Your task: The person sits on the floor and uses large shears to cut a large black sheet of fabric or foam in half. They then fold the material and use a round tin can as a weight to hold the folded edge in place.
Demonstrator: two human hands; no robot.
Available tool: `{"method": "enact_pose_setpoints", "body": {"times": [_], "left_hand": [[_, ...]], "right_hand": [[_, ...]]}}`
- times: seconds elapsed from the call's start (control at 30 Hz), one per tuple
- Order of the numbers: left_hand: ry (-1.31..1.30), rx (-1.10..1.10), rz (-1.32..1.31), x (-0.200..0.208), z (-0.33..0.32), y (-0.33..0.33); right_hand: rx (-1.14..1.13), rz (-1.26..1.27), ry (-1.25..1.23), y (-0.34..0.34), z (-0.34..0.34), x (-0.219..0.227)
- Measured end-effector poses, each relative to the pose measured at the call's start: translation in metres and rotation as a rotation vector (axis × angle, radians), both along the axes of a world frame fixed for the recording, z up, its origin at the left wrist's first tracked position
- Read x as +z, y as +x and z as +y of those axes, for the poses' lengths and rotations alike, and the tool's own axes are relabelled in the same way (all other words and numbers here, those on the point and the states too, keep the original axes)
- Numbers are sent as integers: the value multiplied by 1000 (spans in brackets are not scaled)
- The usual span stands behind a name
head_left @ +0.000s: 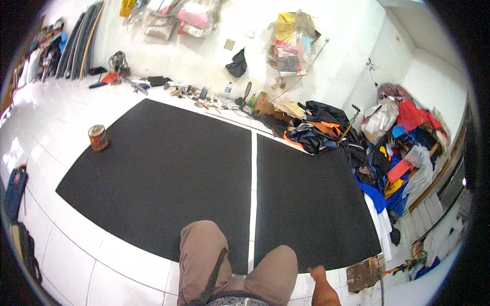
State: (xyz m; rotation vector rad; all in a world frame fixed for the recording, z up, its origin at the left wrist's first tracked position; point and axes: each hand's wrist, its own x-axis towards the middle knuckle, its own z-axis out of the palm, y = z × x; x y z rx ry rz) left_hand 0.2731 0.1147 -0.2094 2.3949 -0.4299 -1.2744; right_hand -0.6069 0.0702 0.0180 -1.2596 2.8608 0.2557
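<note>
Right hand (317, 274) at right sheet's (311, 204) near edge, sheet stretching away ahead; grip unclear; left hand out of view.

Landmark: the left black mat (158, 178). A round tin (98, 137) with an orange and cream label stands upright at the mat's far left corner, touching its edge. Beyond the mat's far edge, by the wall, stands a small clear plastic bottle (227, 90) with a pale label, and just right of it a green-capped one (251, 100)
</note>
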Motion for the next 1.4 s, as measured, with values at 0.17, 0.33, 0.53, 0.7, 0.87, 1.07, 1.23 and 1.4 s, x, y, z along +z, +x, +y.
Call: {"method": "enact_pose_setpoints", "body": {"times": [0.17, 0.33, 0.53, 0.7, 0.87, 1.07, 1.23, 1.4], "left_hand": [[42, 52, -140, 12, 48, 34], [87, 0, -181, 15, 70, 9], [80, -133, -387, 54, 93, 25], [-386, -228, -288, 123, -67, -65], [-763, -589, -251, 319, -158, -144], [-744, -749, -175, 329, -168, -151], [-361, -1014, -165, 394, -196, -208], [-48, -1154, -184, 442, -178, -206]], "right_hand": [[97, -289, -219, 151, -107, 54], [103, -448, -138, 146, -124, -5], [33, -574, -29, 134, -117, -143], [225, -450, -165, 100, -68, -242], [199, -129, -146, 240, -83, -233], [166, -289, -113, 263, -101, -178], [-268, -686, -115, 188, -125, -114], [-376, -701, -445, 151, -199, 29]]}}
